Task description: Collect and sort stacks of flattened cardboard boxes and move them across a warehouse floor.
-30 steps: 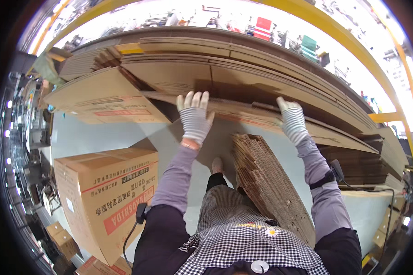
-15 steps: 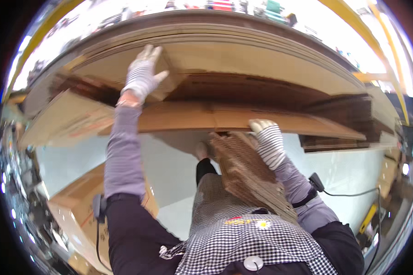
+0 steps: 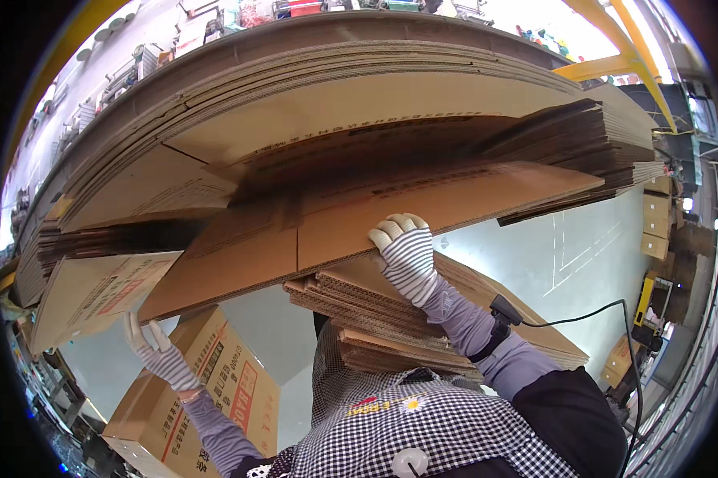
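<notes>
Head view: my right hand [image 3: 407, 256] grasps 1 sheet [image 3: 339, 231] by edge; left hand [image 3: 164, 358] at its corner, can't tell grip. 1 box [image 3: 247, 389] lower left.

Floor [image 3: 534, 247]: pale grey and smooth, with thin bright lines on its right part; it shows in patches between the cardboard.
Left carton [image 3: 231, 378]: a brown box printed in red and black, seemingly on the floor; its base is hidden.
Middle pile [image 3: 359, 315]: brown corrugated pieces, layered with their ridged edges showing, above the floor; what bears them directly is hidden.
Flattened cartons [image 3: 359, 95]: many layers in a long row; whether the floor or a ledge carries them cannot be told.
Far-right boxes [image 3: 656, 215]: small brown cartons, stacked beside the pale floor.
</notes>
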Tool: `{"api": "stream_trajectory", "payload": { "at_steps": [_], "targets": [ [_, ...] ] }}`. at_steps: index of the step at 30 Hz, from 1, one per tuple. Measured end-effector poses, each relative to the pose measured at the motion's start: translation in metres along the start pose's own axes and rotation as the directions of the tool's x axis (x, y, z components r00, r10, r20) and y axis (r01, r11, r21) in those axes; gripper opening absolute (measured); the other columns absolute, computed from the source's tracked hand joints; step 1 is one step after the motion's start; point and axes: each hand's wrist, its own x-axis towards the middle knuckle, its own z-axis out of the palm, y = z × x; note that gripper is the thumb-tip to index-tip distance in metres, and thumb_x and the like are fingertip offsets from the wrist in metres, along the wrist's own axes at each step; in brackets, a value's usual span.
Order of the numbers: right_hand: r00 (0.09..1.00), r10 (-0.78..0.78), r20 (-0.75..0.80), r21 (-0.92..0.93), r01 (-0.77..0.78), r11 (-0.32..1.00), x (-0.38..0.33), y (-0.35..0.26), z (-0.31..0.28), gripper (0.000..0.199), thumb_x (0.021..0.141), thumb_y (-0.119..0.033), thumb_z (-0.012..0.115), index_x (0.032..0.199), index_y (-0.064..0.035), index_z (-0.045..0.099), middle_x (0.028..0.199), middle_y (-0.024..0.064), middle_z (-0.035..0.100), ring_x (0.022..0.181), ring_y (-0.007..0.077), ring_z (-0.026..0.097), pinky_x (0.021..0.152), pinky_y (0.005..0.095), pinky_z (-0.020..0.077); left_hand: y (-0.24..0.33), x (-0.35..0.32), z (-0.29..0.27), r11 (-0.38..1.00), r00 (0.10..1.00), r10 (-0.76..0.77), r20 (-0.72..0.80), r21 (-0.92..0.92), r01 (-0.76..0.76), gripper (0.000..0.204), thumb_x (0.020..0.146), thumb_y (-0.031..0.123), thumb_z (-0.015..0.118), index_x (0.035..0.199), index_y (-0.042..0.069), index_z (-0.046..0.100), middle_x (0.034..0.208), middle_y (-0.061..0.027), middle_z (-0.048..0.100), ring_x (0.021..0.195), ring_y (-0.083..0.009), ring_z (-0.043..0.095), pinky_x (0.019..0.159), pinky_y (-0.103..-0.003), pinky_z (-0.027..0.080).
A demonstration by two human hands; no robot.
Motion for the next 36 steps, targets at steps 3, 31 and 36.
{"api": "stream_trajectory", "payload": {
  "at_steps": [3,31,36],
  "targets": [
    [1.0,0.006,0.027,0.018,-0.007,1.0,0.001,-0.011,-0.005,0.042,0.061,-0.021,0.08,0.099,-0.0118,0.065,0.099,0.006,0.066,0.101,0.026,0.061,0.089,0.0456,0.0468,-0.014,-0.028,-0.018,0.995,0.994,-0.101,0.029,-0.007,0.101,0.039,0.094,0.01,0.058,0.131,0.0,0.056,0.142,-0.0181,0.049,0.132,-0.0318,0.046,0.111,-0.043,0.035],
    [0.938,0.083,-0.337,0.401,0.063,0.914,0.143,0.072,-0.192,0.029,0.079,-0.011,0.081,0.104,-0.0029,0.069,0.095,0.0043,0.071,0.086,0.0126,0.064,0.079,0.027,0.0512,-0.015,-0.062,-0.052,0.695,0.817,-0.577,0.006,-0.521,0.495,0.039,0.093,0.007,0.061,0.131,0.004,0.056,0.127,-0.0122,0.06,0.117,-0.0218,0.055,0.103,-0.035,0.042],
    [0.834,0.205,-0.512,0.522,0.112,0.846,0.142,0.165,-0.357,0.026,0.087,-0.009,0.071,0.113,-0.0027,0.069,0.101,0.0054,0.071,0.088,0.0124,0.063,0.081,0.0259,0.0502,-0.015,-0.052,-0.006,0.268,0.692,-0.68,0.244,-0.795,0.544,0.046,0.09,0.01,0.068,0.133,0.002,0.054,0.125,-0.0124,0.06,0.112,-0.0186,0.056,0.098,-0.03,0.045]
  ]
}}
